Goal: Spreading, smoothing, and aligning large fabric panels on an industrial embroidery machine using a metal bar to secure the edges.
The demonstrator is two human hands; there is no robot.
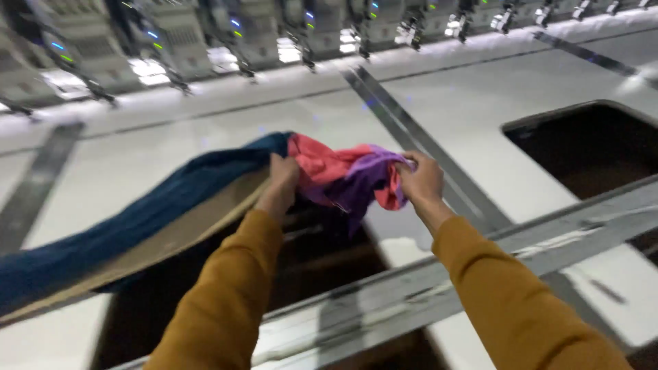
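My left hand (281,179) and my right hand (421,179) both grip one end of a long piece of cloth (343,175), held up over a white machine table (171,157). The gripped end is red and purple. From my left hand the cloth trails away to the lower left as a dark blue band (123,226) with a tan underside (171,236). Both arms wear mustard-yellow sleeves. The picture is blurred by motion.
A row of embroidery machine heads (247,34) with small lights runs along the far edge. A dark opening (589,147) is cut in the table at right, another (308,253) lies under the cloth. A grey metal bar (480,257) crosses in front.
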